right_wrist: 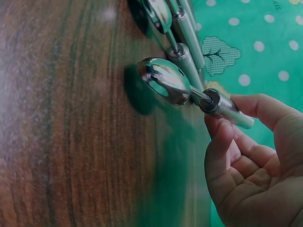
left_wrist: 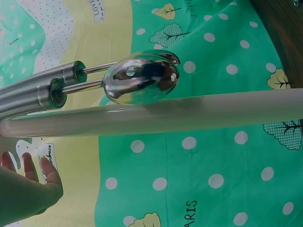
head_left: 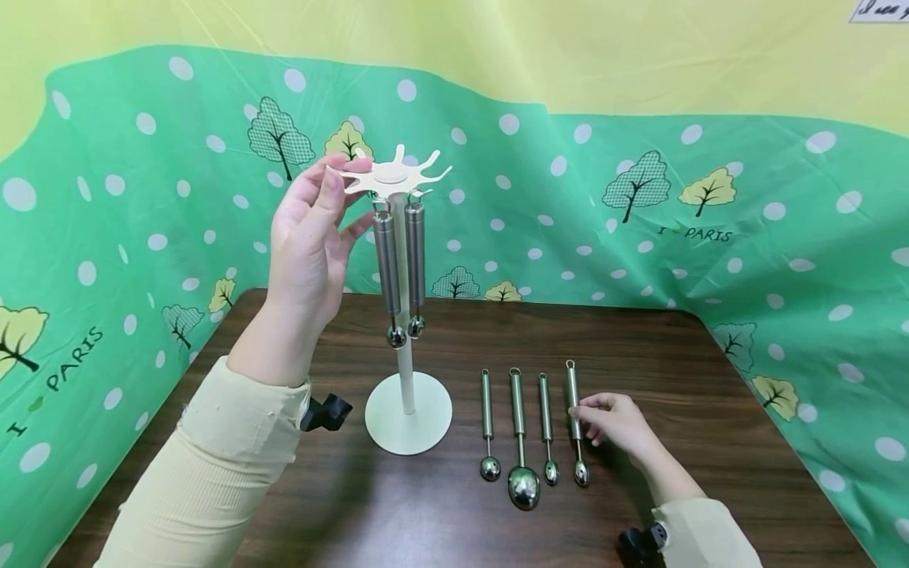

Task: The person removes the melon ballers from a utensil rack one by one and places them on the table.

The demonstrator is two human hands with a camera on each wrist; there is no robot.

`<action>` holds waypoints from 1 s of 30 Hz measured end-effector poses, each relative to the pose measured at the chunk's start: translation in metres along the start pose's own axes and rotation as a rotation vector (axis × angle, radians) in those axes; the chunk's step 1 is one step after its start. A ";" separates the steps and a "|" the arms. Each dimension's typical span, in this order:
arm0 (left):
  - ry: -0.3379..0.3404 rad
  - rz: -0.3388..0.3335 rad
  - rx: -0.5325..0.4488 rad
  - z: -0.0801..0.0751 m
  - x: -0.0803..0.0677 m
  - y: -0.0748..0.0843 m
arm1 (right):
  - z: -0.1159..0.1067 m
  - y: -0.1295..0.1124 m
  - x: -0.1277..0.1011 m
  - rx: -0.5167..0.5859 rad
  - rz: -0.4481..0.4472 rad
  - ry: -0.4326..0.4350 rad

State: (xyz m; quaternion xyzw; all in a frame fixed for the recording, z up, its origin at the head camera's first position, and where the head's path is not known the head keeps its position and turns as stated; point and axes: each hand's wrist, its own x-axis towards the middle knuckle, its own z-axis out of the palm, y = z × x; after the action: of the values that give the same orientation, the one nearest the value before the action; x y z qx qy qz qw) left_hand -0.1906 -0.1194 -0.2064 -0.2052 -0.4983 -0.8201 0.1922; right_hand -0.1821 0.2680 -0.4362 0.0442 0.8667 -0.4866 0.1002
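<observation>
A white utensil stand [head_left: 389,178] with a ring of hooked arms stands upright on its round base. At its top my left hand [head_left: 307,241] pinches one of the arms between thumb and fingers. Two small metal spoons hang from the stand, a left one [head_left: 387,264] and a right one [head_left: 416,256], bowls down beside the pole [left_wrist: 213,109]. At the right, my right hand [head_left: 616,422] pinches the handle of a small steel spoon [head_left: 572,386]. Its oval bowl [right_wrist: 165,81] points toward the camera in the right wrist view.
Left of the pinched spoon, several steel utensils lie in a row: a short spoon [head_left: 546,414], a large spoon [head_left: 524,487] and another small spoon [head_left: 487,410]. The dark wooden table [head_left: 746,410] ends at a green and yellow patterned cloth [head_left: 525,197].
</observation>
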 end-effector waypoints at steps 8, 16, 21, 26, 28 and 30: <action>-0.001 0.009 -0.012 -0.001 0.000 -0.001 | 0.002 0.005 0.005 -0.014 0.011 -0.012; -0.006 0.020 -0.023 -0.001 0.000 -0.002 | 0.003 0.007 0.007 -0.020 0.039 -0.016; 0.006 0.026 -0.011 -0.001 -0.001 -0.001 | 0.003 0.008 0.008 -0.011 0.053 -0.017; 0.014 0.027 -0.008 -0.001 0.000 -0.001 | 0.003 0.007 0.009 -0.020 0.069 -0.017; 0.014 0.028 -0.004 0.000 0.000 -0.001 | 0.004 0.006 0.009 -0.027 0.082 -0.013; 0.014 0.028 -0.001 0.000 -0.001 -0.001 | 0.004 0.004 0.009 -0.036 0.097 -0.011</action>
State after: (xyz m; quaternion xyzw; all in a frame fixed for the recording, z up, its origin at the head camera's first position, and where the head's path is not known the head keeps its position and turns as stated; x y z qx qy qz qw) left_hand -0.1906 -0.1185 -0.2072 -0.2067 -0.4938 -0.8189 0.2070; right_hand -0.1899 0.2667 -0.4433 0.0815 0.8716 -0.4658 0.1291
